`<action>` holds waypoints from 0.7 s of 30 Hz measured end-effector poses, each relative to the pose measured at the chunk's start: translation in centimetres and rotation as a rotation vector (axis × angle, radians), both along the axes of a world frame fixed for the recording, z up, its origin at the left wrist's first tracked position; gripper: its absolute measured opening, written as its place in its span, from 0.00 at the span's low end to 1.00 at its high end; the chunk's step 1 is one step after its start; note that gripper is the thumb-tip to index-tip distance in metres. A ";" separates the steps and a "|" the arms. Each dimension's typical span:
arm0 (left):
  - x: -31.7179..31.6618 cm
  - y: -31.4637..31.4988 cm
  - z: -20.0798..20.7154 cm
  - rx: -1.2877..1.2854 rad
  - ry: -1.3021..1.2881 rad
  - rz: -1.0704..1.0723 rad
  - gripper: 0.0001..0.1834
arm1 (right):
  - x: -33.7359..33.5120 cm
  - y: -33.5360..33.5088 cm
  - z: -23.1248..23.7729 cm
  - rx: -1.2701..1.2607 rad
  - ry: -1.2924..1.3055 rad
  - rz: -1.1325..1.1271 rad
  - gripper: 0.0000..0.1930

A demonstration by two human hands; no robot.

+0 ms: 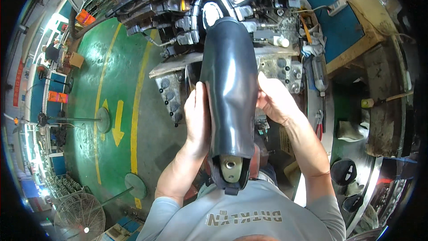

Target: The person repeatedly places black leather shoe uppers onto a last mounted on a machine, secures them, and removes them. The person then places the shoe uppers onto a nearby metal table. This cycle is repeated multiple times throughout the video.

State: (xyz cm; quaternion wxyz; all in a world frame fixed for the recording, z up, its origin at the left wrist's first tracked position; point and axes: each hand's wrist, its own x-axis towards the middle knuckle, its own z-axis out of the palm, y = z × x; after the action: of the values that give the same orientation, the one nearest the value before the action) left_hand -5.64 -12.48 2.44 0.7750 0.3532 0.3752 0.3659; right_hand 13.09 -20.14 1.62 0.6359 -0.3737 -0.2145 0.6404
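A glossy black boot upper [229,80] is held lengthwise in front of me. Its far end meets the dark metal clamps of a machine [189,35], and its near end points at my chest. A pale last [232,175] with a round hole shows in the near opening. My left hand [196,118] presses along the boot's left side with fingers together. On the other side my right hand [277,101] grips it, thumb uppermost, the other fingers partly hidden by the boot. The boot's underside is hidden.
Panels with black knobs [169,96] flank the boot below the machine. Pliers with red handles [319,127] lie at right, near several dark boot pieces [343,172]. Standing fans [80,212] and a green floor with yellow lines [117,122] are at left.
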 end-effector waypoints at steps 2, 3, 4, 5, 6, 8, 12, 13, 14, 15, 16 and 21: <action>0.8 2.6 -0.3 0.041 0.029 0.010 0.22 | -0.4 2.3 -0.1 0.015 -0.003 -0.095 0.17; 1.0 3.9 -0.8 0.066 0.050 0.013 0.22 | -0.8 3.4 -0.3 0.029 0.005 -0.140 0.16; 1.3 5.2 -1.4 0.096 0.066 0.017 0.22 | -1.1 4.4 -0.3 0.049 0.010 -0.185 0.14; 1.7 6.6 -2.6 0.097 0.010 0.023 0.22 | -1.4 5.5 0.0 0.056 0.078 -0.236 0.12; 2.3 7.6 -2.7 0.115 0.033 0.044 0.22 | -1.6 6.5 0.1 0.059 0.095 -0.289 0.12; 3.5 9.2 -2.9 0.150 0.078 0.088 0.22 | -1.4 8.4 -0.4 0.064 0.130 -0.393 0.12; 5.3 11.0 -3.1 0.155 0.086 0.146 0.19 | 0.1 11.4 -3.8 0.164 0.058 -0.443 0.16; 5.5 11.4 -3.5 0.131 0.077 0.170 0.19 | -0.4 11.7 -2.6 0.106 0.106 -0.448 0.09; 5.6 11.5 -3.4 0.110 0.071 0.173 0.19 | -0.4 12.0 -2.9 0.115 0.079 -0.465 0.10; 5.7 11.5 -3.0 0.092 0.066 0.176 0.19 | -0.4 12.4 -3.4 0.127 0.055 -0.482 0.10; 5.8 11.6 -2.8 0.075 0.061 0.180 0.19 | -0.4 12.8 -3.9 0.140 0.031 -0.499 0.10; 6.1 12.0 -3.2 0.121 0.088 0.175 0.20 | 0.3 13.4 -5.1 0.093 0.177 -0.439 0.12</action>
State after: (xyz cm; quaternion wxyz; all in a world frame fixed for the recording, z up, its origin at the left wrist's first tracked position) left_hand 0.48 -0.53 -0.72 0.7000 0.3810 0.4156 0.4383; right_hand 13.37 -6.74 -3.46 0.7926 -0.3243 -0.1007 0.5065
